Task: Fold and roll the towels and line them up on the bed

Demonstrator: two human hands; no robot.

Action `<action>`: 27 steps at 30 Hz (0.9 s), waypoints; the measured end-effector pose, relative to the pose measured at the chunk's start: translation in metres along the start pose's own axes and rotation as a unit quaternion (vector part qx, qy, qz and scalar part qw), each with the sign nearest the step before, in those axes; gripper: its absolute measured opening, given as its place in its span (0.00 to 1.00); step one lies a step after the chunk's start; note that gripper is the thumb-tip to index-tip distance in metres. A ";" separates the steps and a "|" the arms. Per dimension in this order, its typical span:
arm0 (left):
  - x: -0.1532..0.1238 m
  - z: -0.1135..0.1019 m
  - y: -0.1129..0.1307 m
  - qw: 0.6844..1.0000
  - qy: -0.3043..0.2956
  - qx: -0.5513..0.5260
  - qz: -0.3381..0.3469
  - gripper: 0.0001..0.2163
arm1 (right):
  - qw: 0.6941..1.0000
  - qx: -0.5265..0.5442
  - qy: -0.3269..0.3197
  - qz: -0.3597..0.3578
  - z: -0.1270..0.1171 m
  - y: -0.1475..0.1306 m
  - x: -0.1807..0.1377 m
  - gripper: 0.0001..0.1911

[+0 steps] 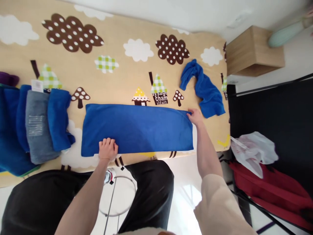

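A long blue towel (139, 129), folded into a flat strip, lies along the front of the bed. My left hand (108, 149) rests on its near edge toward the left end, fingers curled and closed against the cloth. At the far right corner, my right hand (195, 117) pinches the towel between thumb and fingers. Just beyond that hand is a crumpled blue cloth (205, 89). Left of the strip sit a folded blue towel (58, 119) and a grey-blue one (37, 127) with lettering and a white tag, beside more blue folded cloths (11, 130).
A beige patterned sheet (117, 88) covers the bed. To the right are a wooden wall box (256, 50), a white plastic bag (254, 150) and a red bag (271, 192). My legs in black trousers (151, 192) and a round-based metal stand (117, 195) are below the front edge.
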State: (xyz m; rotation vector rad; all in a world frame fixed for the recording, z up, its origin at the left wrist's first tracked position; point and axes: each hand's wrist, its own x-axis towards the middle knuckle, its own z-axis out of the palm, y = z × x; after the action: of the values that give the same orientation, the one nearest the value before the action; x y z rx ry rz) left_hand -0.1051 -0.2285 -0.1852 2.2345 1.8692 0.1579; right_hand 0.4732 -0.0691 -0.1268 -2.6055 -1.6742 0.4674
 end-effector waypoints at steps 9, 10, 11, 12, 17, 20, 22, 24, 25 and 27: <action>0.000 -0.002 0.003 1.000 -0.011 -0.005 -0.011 0.08 | 0.979 -0.003 0.193 0.072 0.027 -0.058 -0.042 0.27; 0.000 -0.001 0.003 1.000 -0.015 -0.005 -0.011 0.09 | 0.981 -0.004 0.187 0.059 0.038 -0.070 -0.055 0.29; 0.000 -0.001 0.003 1.000 -0.019 -0.006 -0.010 0.09 | 0.985 -0.008 0.165 0.043 0.048 -0.079 -0.067 0.31; 0.000 -0.001 0.003 1.000 -0.023 -0.009 -0.011 0.09 | 0.990 -0.015 0.139 0.032 0.056 -0.085 -0.077 0.33; -0.001 -0.005 0.006 0.999 -0.035 -0.030 -0.025 0.09 | 0.994 -0.022 0.076 0.081 0.064 -0.066 -0.066 0.38; -0.002 -0.008 0.009 0.999 -0.040 -0.016 -0.023 0.09 | 0.991 0.016 0.045 0.122 0.049 -0.052 -0.038 0.37; -0.003 -0.009 0.010 0.999 -0.045 -0.007 -0.019 0.10 | 0.989 0.011 0.065 0.130 0.043 -0.062 -0.037 0.37; -0.004 -0.009 0.010 0.999 -0.051 -0.006 -0.016 0.10 | 0.990 -0.020 0.106 0.093 0.044 -0.091 -0.057 0.38; -0.004 -0.009 0.010 0.998 -0.054 -0.008 -0.016 0.10 | 0.991 -0.034 0.117 0.047 0.047 -0.111 -0.075 0.38; -0.005 -0.010 0.010 0.998 -0.056 -0.013 -0.018 0.11 | 0.994 -0.041 0.097 -0.041 0.060 -0.156 -0.121 0.39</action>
State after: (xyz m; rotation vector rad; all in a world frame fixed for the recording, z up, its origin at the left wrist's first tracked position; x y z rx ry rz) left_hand -0.0983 -0.2337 -0.1732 2.1450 1.8362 0.0494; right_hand 0.2733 -0.1190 -0.1292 -2.5270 -1.7617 0.1414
